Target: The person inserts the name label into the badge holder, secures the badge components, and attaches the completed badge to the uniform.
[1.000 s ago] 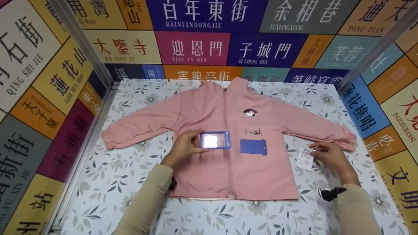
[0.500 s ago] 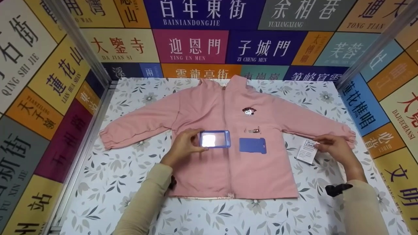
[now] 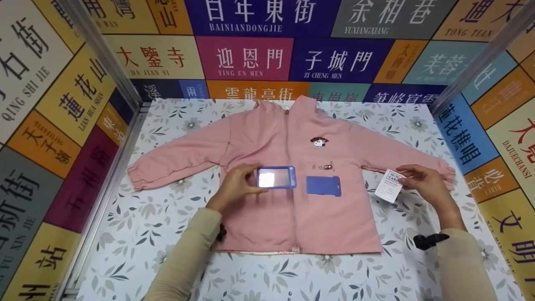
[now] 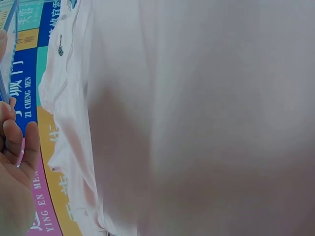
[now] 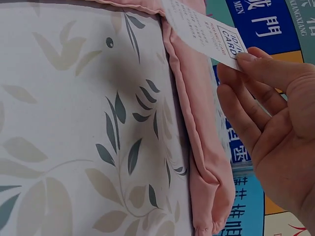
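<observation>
In the head view my left hand (image 3: 236,186) pinches a blue-framed clear card holder (image 3: 281,177) by its left end, above the front of a pink jacket (image 3: 259,217). The left wrist view catches only part of that hand (image 4: 17,182) and an edge of the holder (image 4: 11,54). My right hand (image 3: 430,188) holds a white printed card (image 3: 388,186) between thumb and fingers, raised beside the jacket's right sleeve. Printing with the word CARD shows on the card (image 5: 204,37) in the right wrist view. A flat blue cover piece (image 3: 324,186) lies on the jacket between the hands.
A small metal clip (image 3: 327,167) rests on the jacket above the blue cover, below a cartoon dog patch (image 3: 319,142). The jacket is spread on a table with a leaf-patterned cover (image 3: 334,276). Walls of coloured lettered panels (image 3: 246,58) stand at the back and sides.
My right hand has lifted the white card and brought it slightly up, tilting it toward the jacket. The left hand and card holder have hardly moved.
</observation>
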Demonstrator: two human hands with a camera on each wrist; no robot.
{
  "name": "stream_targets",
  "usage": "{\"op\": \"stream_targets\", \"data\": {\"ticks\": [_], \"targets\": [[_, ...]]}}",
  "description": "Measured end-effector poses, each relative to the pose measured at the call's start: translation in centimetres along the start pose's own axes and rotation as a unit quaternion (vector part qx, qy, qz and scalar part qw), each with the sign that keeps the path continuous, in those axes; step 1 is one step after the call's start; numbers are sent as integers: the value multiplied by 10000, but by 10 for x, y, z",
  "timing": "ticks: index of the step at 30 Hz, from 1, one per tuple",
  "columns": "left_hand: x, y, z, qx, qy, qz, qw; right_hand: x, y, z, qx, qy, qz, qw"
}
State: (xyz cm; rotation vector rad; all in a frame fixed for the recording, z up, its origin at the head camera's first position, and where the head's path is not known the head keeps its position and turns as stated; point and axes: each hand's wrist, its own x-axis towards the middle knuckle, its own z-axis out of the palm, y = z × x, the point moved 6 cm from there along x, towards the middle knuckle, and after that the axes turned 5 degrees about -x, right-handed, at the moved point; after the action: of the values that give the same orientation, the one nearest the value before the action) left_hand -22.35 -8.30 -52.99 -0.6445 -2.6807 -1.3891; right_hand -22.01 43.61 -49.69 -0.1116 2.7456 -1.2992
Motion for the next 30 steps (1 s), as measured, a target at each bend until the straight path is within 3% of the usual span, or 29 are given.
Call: {"op": "stream_targets", "data": {"ticks": [3,13,20,30], "targets": [[1,0,1,-19,-11,-24,10000,5,13,8,222,-15,-179,9996],[5,4,4,52,-16,30,10000,7,-5,34,953,-10,-314,9950],[6,6,9,33,-98,-83,9999,13,-22,58,2278,137,-274,9732],[9,11,16,83,-162,31,9998,19,-48,88,2893,422,-158,9562]]}}
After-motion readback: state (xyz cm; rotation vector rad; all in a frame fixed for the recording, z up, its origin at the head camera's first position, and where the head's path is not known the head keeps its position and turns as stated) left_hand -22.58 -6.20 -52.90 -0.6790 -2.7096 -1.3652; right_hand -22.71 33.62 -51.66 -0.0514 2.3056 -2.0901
